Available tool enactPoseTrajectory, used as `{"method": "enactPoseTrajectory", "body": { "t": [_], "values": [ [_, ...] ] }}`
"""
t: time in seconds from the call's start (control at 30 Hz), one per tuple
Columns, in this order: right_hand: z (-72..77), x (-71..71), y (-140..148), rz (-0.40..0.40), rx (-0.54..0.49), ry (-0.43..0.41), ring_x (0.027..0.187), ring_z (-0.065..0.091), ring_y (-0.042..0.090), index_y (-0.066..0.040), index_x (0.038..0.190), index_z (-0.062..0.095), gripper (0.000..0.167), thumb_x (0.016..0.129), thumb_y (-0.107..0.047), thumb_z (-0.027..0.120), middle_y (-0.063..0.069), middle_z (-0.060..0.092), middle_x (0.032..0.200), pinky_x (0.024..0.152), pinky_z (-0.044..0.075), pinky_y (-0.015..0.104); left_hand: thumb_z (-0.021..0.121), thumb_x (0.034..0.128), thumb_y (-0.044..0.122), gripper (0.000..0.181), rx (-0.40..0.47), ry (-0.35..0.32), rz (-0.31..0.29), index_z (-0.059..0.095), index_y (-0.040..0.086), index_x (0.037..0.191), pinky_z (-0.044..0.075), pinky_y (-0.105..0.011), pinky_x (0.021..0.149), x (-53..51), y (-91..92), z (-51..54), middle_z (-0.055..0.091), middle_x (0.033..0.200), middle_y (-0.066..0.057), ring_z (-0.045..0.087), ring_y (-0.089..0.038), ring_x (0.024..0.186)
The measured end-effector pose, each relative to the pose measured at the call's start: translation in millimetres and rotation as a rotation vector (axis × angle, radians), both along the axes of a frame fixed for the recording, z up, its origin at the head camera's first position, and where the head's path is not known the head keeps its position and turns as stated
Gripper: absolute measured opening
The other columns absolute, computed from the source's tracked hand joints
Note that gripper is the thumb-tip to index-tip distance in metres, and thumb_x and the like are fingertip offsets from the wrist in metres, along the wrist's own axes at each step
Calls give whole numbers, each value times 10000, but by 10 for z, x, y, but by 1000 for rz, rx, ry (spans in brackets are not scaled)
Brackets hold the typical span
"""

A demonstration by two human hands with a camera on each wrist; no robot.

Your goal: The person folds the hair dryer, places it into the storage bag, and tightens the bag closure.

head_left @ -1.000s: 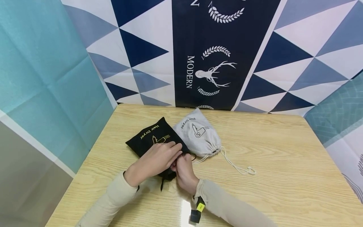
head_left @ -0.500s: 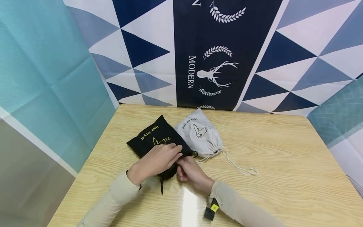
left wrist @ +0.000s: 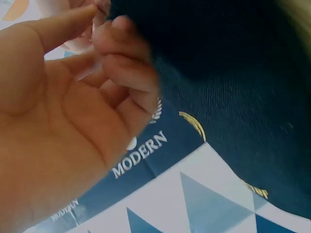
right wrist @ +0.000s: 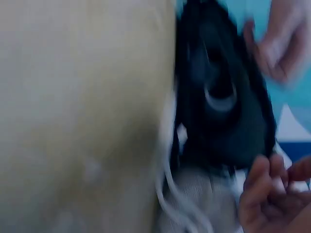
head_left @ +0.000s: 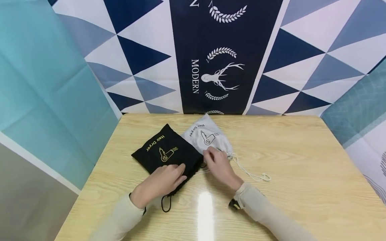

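Note:
A black drawstring bag (head_left: pixel 159 150) with a yellow "Hair Dryer" print lies on the table, its gathered mouth toward the person. My left hand (head_left: pixel 164 180) lies over its near side, fingers loosely bent; the left wrist view shows no fabric between them. With bent fingers, my right hand (head_left: pixel 220 165) pinches the bag's right corner. Blur in the right wrist view hides the exact hold. The right wrist view looks toward the bag's dark mouth, where a pale curved edge (right wrist: pixel 221 103) shows; what it belongs to is unclear. A black cord loop (head_left: pixel 166 204) hangs from the near end.
A grey drawstring bag (head_left: pixel 208 134) with the same print lies behind, partly under the black bag and right hand. Its white cord (head_left: pixel 253 175) trails right across the wooden table (head_left: pixel 286 184). A patterned curtain (head_left: pixel 214 67) stands along the table's back edge.
My right hand has moved up and right to the bag's corner. My left hand has shifted down and left. The bag's mouth edge is spread straighter, and the near cord loop is wider.

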State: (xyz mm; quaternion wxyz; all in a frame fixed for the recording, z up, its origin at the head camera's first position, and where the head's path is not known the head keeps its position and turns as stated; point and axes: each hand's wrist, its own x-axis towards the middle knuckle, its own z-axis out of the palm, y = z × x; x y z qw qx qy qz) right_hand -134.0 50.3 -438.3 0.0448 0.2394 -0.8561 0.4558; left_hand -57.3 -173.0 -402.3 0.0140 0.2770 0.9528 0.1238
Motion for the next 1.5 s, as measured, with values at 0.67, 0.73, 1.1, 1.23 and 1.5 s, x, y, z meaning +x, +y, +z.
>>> {"method": "enactPoseTrajectory", "body": {
  "t": [0.67,0.73,1.1,1.23,1.5],
  "values": [
    [-98,-124,97,191,406,-13,675,610,149,31,1155,599,273,897,-55,582,15,628,724,708,520,367,748,856,476,459,-17,-176,349,496,133,687,379,-330,476,443,-226,-354,443,641,-3,431,-147,532],
    [-114,-129,98,120,452,25,781,612,196,-2,1111,611,237,893,-95,613,47,627,817,724,516,407,755,871,417,415,-28,-162,353,528,111,707,379,-334,469,426,-208,-370,457,642,-15,441,-159,526],
    [-196,-113,108,299,412,-35,792,613,150,-44,1223,616,364,881,-131,708,52,664,1036,793,512,381,662,840,128,113,-29,-148,384,643,16,843,392,-353,451,391,-229,-382,488,599,-34,445,-172,490],
    [-244,-134,84,361,354,-116,534,584,78,-36,931,650,68,932,-104,650,-11,645,692,640,521,289,642,853,106,148,3,-166,355,660,-20,930,397,-345,459,381,-281,-356,497,610,-33,442,-164,492],
    [-270,-227,214,495,79,-573,464,590,171,40,833,553,380,1073,-239,458,57,562,558,461,524,327,570,1009,179,174,89,-259,276,619,13,988,415,-299,522,410,-470,-373,490,624,24,470,-106,532]
  ]
}}
